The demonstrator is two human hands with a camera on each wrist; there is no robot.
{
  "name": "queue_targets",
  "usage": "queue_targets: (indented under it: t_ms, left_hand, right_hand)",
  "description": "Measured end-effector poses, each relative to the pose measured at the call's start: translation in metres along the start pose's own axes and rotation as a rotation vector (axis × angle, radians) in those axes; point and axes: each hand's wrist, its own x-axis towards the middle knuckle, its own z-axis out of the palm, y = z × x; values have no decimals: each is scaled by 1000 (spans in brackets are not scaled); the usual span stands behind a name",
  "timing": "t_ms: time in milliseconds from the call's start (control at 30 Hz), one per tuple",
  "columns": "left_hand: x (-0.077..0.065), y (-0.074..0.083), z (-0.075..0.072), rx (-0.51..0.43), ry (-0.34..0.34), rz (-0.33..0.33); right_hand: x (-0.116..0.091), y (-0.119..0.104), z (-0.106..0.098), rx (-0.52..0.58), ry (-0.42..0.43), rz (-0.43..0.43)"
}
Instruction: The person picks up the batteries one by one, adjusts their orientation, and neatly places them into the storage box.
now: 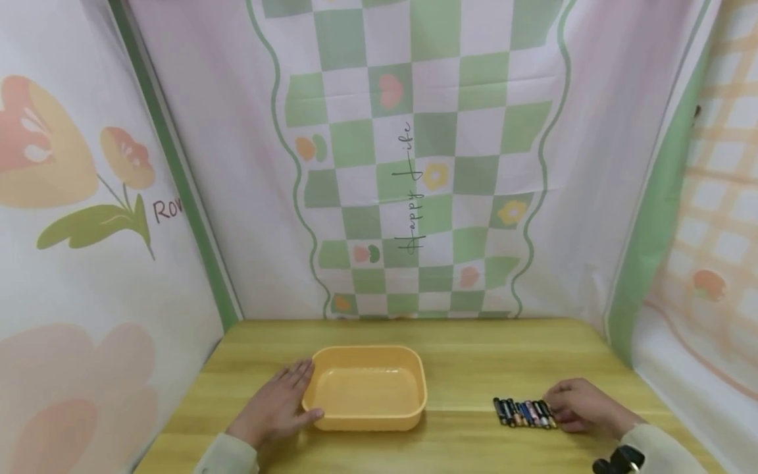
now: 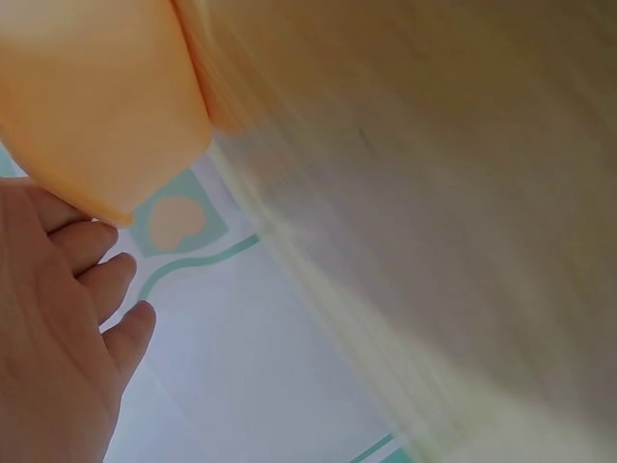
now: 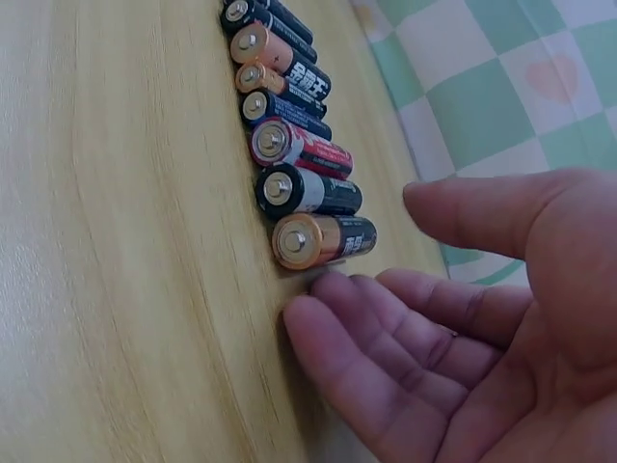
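A yellow plastic basin (image 1: 370, 421) stands on the table, with nothing in its bottom. My left hand (image 1: 281, 403) rests against the basin's left side, fingers straight along its rim; the left wrist view shows the fingertips at the edge of the basin (image 2: 106, 87). To the right lies a row of several batteries (image 1: 524, 413), side by side and of differing sizes and colours. Beside the row's right end is my right hand (image 1: 583, 405). In the right wrist view the hand (image 3: 453, 338) has its thumb and fingers apart around the nearest copper-and-black battery (image 3: 323, 241), gripping nothing.
The wooden table (image 1: 456, 454) ends at a back curtain (image 1: 438, 131) with green checks. Patterned cloth hangs on the left (image 1: 89, 283) and right (image 1: 705, 197) too. A black device (image 1: 618, 459) is strapped at the right wrist.
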Motion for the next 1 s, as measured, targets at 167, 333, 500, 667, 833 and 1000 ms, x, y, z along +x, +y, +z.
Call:
queue_targets:
  t_ms: [167, 333, 500, 667, 833, 1000]
  left_hand:
    - [-1, -1, 0, -5, -8, 1]
    - [-1, -1, 0, -13, 0, 4]
    - [0, -1, -1, -23, -6, 3]
    - [0, -2, -1, -27, 2, 3]
    - [0, -3, -1, -27, 3, -2]
    - [0, -2, 1, -32, 2, 4]
  right_hand:
    - [0, -3, 5, -67, 72, 36]
    - [1, -6, 6, -155, 92, 92]
    - [1, -7, 7, -199, 93, 86]
    - [3, -12, 9, -240, 94, 96]
    - [4, -18, 11, -279, 97, 112]
    - [5, -18, 11, -322, 112, 139]
